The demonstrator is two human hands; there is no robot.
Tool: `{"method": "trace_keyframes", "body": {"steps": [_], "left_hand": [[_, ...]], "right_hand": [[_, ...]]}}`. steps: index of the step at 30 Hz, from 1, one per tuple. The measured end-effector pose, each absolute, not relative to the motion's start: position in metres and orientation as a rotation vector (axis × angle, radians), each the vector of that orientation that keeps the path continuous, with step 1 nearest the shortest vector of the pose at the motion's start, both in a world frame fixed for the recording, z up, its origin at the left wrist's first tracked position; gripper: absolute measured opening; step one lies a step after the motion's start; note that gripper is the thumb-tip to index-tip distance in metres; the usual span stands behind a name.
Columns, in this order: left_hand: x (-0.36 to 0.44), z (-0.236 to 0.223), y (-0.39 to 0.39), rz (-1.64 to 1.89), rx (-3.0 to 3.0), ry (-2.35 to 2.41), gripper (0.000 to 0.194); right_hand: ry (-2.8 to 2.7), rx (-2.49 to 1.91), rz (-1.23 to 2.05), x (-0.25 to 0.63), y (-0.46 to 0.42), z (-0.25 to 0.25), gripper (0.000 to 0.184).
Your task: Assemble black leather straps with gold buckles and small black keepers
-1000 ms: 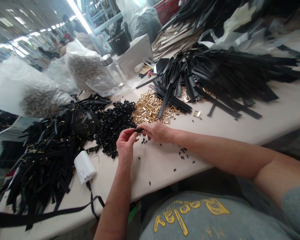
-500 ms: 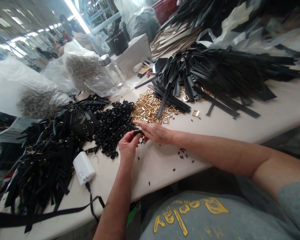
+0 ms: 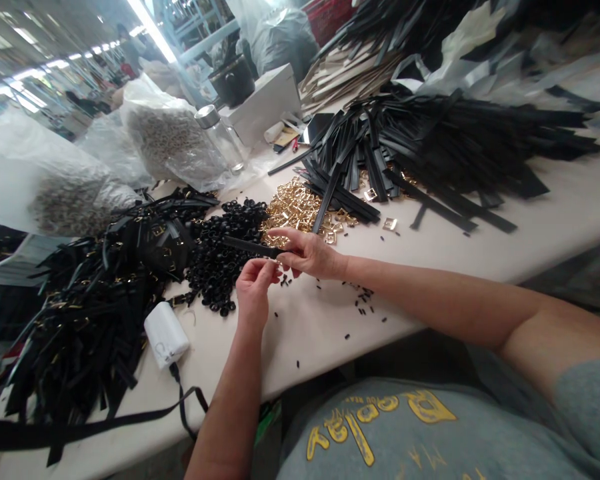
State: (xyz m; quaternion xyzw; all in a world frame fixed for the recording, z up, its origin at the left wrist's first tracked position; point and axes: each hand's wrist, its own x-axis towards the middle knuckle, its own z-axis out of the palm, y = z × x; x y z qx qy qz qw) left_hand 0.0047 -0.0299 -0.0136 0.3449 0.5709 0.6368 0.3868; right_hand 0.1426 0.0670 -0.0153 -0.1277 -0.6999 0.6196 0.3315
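R hand (image 3: 313,255) grips a blk strap (image 3: 247,246), which sticks out left over the pile of blk loops (image 3: 220,270); L hand (image 3: 253,283) is pinched just nearside of it, prob. on a small gold bit (image 3: 279,264), too blurry to be sure. Gold buckles (image 3: 293,209) lie just beyond R hand, w/ tiny blk pcs (image 3: 362,311) scattered on the table (image 3: 315,333).

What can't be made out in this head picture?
In the head view:
One end of the held black strap: hidden by the right hand.
Whether the left hand holds anything: too small to tell.
Far end of the long black band: cut off by left edge.
Pale pieces in the leftmost plastic bag: blurred.
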Motion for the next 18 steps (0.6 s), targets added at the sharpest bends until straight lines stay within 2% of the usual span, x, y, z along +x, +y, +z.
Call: {"method": "trace_keyframes", "body": {"steps": [5,11,18], "left_hand": [[-0.002,-0.007,-0.032,1.525,0.797,1.247,0.039],[-0.007,-0.004,-0.043,1.355,1.112,1.254,0.035],[-0.006,-0.005,-0.046,1.310,1.236,1.286,0.029]], "right_hand": [[-1.830,-0.227,1.918,0.146,0.067,-0.009,0.061],[-1.893,-0.189,2.228,0.151,0.073,-0.005,0.065],[-1.902,-0.136,2.371,0.155,0.081,-0.002,0.069]]}}
